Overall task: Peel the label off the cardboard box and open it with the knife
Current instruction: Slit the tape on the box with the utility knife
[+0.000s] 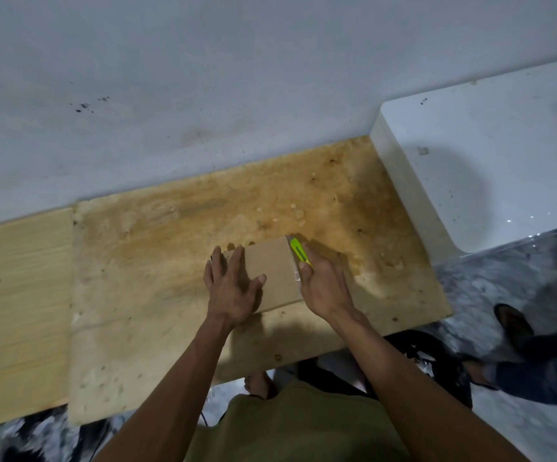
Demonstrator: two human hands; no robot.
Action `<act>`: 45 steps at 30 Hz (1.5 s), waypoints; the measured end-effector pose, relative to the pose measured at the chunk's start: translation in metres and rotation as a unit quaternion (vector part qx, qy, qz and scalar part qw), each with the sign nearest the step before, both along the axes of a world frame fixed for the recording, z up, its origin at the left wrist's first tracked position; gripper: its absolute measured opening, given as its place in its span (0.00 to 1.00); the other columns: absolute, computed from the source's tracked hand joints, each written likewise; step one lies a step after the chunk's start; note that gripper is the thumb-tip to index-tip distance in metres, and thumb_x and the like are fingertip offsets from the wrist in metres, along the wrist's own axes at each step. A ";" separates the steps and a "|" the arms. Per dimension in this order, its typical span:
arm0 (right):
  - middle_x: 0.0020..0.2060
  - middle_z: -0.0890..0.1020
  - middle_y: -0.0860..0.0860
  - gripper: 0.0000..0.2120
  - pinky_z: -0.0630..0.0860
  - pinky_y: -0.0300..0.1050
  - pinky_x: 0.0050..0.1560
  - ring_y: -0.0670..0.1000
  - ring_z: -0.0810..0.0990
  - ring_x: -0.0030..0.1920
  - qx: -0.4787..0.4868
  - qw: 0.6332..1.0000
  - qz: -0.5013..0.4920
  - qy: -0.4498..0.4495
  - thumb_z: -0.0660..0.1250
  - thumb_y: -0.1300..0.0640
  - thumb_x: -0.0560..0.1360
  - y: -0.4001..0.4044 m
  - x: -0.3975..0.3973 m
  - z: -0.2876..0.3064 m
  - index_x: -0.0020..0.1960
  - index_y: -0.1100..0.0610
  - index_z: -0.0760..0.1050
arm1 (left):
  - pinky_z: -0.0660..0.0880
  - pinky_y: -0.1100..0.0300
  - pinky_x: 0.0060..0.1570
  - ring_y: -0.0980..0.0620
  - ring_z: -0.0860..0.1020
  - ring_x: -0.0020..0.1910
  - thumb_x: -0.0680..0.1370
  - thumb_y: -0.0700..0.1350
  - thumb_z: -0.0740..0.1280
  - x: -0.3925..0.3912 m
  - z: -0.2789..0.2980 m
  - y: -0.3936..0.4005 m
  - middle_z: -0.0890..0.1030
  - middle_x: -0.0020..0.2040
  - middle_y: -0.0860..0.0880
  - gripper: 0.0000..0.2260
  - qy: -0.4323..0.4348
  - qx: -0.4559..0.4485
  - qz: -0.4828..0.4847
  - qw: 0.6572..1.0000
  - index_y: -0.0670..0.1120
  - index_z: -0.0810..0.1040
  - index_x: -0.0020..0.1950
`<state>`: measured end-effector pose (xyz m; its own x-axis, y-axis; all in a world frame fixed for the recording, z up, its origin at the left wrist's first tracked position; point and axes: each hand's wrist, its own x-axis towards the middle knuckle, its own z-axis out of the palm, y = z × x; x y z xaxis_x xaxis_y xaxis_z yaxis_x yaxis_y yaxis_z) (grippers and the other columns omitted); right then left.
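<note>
plain brown cardboard box (270, 275) flat, taped R edge

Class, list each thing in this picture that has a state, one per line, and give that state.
cardboard box: closed, lying flat on the board.
utility knife: gripped, its tip at the box's right edge.
left hand: pressing flat on the box.
right hand: curled round the knife.
wooden board: stained, lying flat.
</note>
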<state>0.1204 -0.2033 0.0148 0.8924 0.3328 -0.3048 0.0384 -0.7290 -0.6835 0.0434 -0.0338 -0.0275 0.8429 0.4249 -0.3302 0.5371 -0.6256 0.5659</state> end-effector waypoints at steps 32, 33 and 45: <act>0.52 0.81 0.61 0.22 0.71 0.46 0.40 0.63 0.81 0.50 -0.124 0.991 0.044 -0.009 0.58 0.65 0.76 0.004 -0.028 0.025 0.69 0.55 0.67 | 0.45 0.41 0.76 0.38 0.38 0.78 0.78 0.62 0.64 0.000 -0.010 0.000 0.39 0.81 0.44 0.36 0.015 -0.018 0.015 1.000 0.54 0.52 0.81; 0.52 0.81 0.61 0.22 0.71 0.46 0.40 0.63 0.81 0.50 -0.131 0.990 0.048 -0.009 0.58 0.65 0.75 0.003 -0.029 0.026 0.69 0.56 0.67 | 0.45 0.41 0.76 0.38 0.38 0.78 0.78 0.62 0.64 0.000 -0.010 0.000 0.39 0.81 0.44 0.36 0.015 -0.019 0.015 1.000 0.54 0.51 0.81; 0.54 0.79 0.61 0.24 0.70 0.47 0.45 0.63 0.79 0.53 -0.162 0.984 0.068 -0.004 0.58 0.66 0.75 -0.012 -0.047 0.035 0.70 0.58 0.67 | 0.45 0.40 0.76 0.37 0.39 0.78 0.78 0.62 0.63 -0.001 -0.011 0.000 0.40 0.81 0.42 0.36 0.012 -0.010 0.009 1.000 0.53 0.51 0.81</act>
